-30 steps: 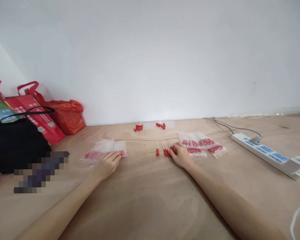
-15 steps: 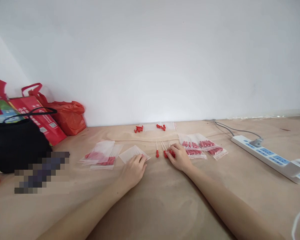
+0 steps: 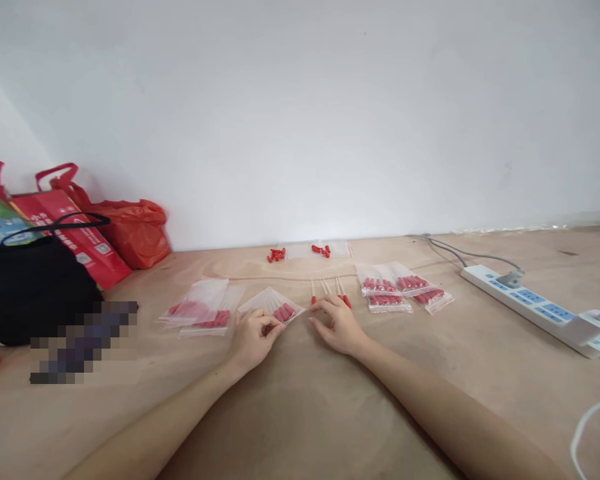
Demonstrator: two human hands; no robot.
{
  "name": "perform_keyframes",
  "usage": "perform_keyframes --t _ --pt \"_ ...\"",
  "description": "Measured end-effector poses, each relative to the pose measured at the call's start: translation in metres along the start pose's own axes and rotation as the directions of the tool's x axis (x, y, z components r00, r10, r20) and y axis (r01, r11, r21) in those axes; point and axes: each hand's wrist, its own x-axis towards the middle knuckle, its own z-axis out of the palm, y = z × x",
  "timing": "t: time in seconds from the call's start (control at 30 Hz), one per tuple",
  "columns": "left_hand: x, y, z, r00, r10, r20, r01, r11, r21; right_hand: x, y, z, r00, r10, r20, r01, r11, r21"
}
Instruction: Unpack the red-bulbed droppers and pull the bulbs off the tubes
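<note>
My left hand (image 3: 250,337) pinches the near edge of a small clear zip bag (image 3: 275,307) that holds several red-tipped pieces and lies flat on the wooden surface. Just to its right, my right hand (image 3: 337,325) rests with fingers loosely curled and apart, its fingertips touching loose white sticks with red tips (image 3: 330,293). It holds nothing that I can see. Two more clear bags with red pieces (image 3: 200,307) lie left of my left hand. Three filled bags (image 3: 400,290) lie right of my right hand.
Loose red caps and clear bags (image 3: 305,251) lie by the white wall. A red plastic bag (image 3: 133,233), red carrier bags (image 3: 75,233) and a black bag (image 3: 30,287) stand at the left. A white power strip (image 3: 540,310) with cable lies at the right.
My left hand drew one clear bag from the left pile toward the middle and now pinches it. My right hand slid back and left off the red-tipped sticks, which now lie exposed.
</note>
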Motion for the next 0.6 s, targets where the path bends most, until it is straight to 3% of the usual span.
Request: perform_keyframes --t 0.17,0.4,0.6 --pt "0.002 0.003 0.002 0.996 -0.088 0.009 0.088 0.996 0.002 0.005 -0.004 0.013 0.992 -0.112 0.061 0.114 0.993 -0.035" --pt "-0.001 -0.004 0.009 0.988 -0.152 0.014 0.153 0.977 -0.146 0.008 -0.002 0.017 0.987 -0.136 0.089 0.142 0.988 -0.066" --pt "-0.003 -0.006 0.013 0.99 -0.141 0.014 0.142 0.972 -0.188 0.009 -0.004 0.019 0.984 -0.141 0.109 0.153 0.981 -0.116"
